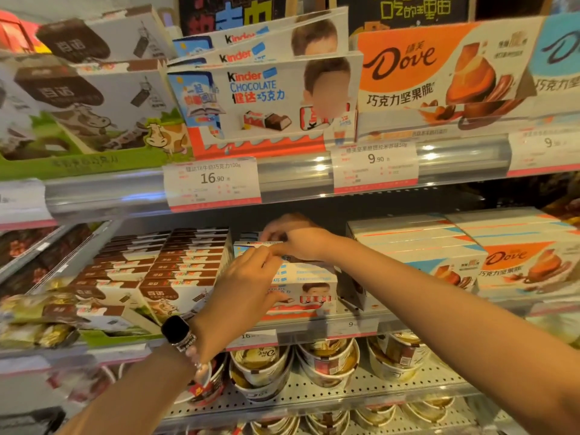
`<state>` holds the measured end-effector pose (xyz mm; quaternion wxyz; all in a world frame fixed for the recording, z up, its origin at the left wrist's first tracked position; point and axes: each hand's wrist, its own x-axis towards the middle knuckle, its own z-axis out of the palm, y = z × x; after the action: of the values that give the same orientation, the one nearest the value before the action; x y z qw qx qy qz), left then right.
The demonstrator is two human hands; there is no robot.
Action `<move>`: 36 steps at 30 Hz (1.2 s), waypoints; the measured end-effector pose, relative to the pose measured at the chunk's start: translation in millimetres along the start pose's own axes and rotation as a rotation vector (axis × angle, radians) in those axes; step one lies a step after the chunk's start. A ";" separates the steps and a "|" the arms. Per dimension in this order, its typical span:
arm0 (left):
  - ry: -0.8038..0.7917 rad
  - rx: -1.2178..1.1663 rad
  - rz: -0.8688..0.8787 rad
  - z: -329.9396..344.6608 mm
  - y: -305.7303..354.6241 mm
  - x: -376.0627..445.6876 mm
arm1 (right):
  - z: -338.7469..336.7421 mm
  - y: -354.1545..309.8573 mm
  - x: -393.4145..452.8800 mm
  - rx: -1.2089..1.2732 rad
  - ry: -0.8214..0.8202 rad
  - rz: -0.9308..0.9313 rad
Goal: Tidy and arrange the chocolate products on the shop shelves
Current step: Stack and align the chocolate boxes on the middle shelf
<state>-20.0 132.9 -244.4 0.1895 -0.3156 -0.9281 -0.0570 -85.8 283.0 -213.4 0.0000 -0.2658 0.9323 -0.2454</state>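
We're mid-step squaring Kinder boxes [309,288] on middle shelf [314,329]. Left hand [251,279] pinches box top edge at row front; right hand [292,235] grips box just behind. Next, our guess: push row flush, fronts aligned with Dove boxes [518,265] right of hands.

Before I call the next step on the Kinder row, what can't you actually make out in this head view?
- Kinder boxes on the middle shelf: rear of the row hidden by left hand and right hand.
- Whether either hand actually grips a box: fingers overlap, unclear.
- Small print on the 16.90 price tag: blurred.
- Gold-wrapped packs: blurred, cut by the left edge.
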 end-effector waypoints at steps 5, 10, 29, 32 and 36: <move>0.000 0.078 -0.045 1.6 2.6 6.0 | 7.6 8.9 10.2 -0.143 -0.050 0.055; -0.073 0.118 -0.051 7.2 -1.4 16.9 | 5.7 12.2 8.9 -0.118 -0.104 0.056; -0.093 -0.382 0.043 5.2 116.3 89.1 | -117.4 128.7 -214.0 -0.052 0.253 0.012; -0.154 -0.376 0.000 17.3 134.4 101.7 | -121.6 146.6 -229.9 -0.101 0.183 0.071; -0.134 -0.297 -0.042 27.3 148.3 108.8 | -120.9 160.1 -236.1 -0.120 0.168 0.055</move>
<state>-17.9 318.3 -229.5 0.0772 -0.3236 -0.9264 -0.1762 21.8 573.5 -211.1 -0.0876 -0.2180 0.9490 -0.2103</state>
